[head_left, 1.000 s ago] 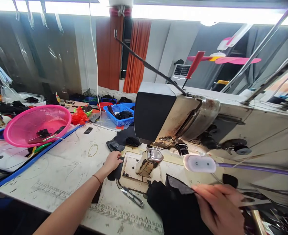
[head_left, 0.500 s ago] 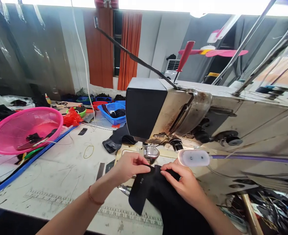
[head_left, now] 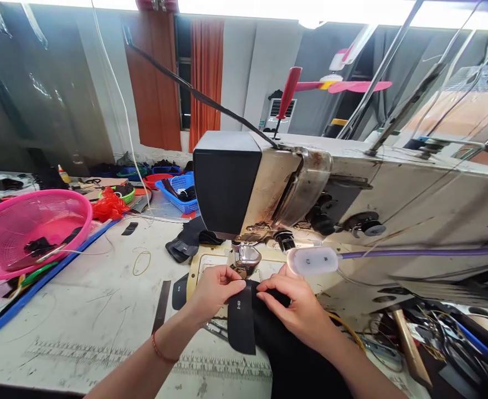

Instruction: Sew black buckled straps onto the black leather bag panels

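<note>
Just in front of the presser foot of a sewing machine (head_left: 247,257), both hands pinch black fabric. My left hand (head_left: 219,288) has thumb and fingers closed on the top edge of a narrow black fabric strip (head_left: 241,327) with small white print, which hangs down. My right hand (head_left: 291,299) grips the larger black fabric piece (head_left: 297,363) at its upper edge, right beside the strip. That larger piece drapes over the table's front edge. Partly behind the strip lie metal thread snips (head_left: 216,328). A lit clip-on lamp (head_left: 313,260) hangs above my right hand.
A pink basket (head_left: 75,233) with dark scraps stands at left, near a blue table edging (head_left: 48,288). Black pieces (head_left: 181,249) lie behind the machine bed. A printed ruler (head_left: 202,363) runs along the table front. At right are a wooden handle (head_left: 410,349) and tangled cords.
The view has swung slightly right. The narrow strip now hangs straighter, its print facing up more squarely, and lies closer alongside the larger fabric. Both hands keep their pinch.
</note>
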The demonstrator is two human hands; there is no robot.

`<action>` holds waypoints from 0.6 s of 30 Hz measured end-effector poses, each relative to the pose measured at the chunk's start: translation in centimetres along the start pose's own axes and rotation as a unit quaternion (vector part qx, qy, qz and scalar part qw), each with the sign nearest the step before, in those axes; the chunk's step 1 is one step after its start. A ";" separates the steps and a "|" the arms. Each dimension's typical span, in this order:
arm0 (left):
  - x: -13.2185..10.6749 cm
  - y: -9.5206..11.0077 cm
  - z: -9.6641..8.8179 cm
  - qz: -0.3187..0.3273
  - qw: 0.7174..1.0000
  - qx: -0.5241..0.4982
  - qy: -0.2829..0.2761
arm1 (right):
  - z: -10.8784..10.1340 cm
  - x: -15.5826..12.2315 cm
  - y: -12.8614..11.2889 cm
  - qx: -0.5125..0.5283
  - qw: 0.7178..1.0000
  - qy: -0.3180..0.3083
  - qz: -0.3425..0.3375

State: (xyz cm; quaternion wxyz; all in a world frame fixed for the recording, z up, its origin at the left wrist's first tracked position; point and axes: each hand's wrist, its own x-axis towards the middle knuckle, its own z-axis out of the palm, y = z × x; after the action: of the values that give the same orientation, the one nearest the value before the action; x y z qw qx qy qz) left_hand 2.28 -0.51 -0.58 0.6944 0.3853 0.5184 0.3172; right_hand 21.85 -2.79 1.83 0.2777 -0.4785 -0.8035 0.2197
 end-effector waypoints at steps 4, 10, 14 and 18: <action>0.2 0.0 0.0 0.017 1.000 0.005 0.009 | 0.0 0.3 0.1 -0.001 1.000 -0.003 -0.026; 0.5 0.9 -1.1 0.020 0.999 -0.047 -0.015 | 0.2 0.6 0.9 0.023 0.999 -0.005 -0.025; 0.6 1.0 -1.1 -0.015 0.997 -0.074 -0.036 | 0.3 0.9 1.0 0.032 0.999 -0.005 -0.021; 0.6 0.3 -0.7 -0.006 0.999 -0.041 -0.015 | 0.3 0.9 1.0 0.025 1.000 -0.003 -0.017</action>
State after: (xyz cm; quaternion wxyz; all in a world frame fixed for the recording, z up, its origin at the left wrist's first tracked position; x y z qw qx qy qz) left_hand 1.73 0.26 -0.72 0.7195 0.3580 0.4967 0.3278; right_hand 21.95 -1.61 1.17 0.2903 -0.4568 -0.8070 0.2362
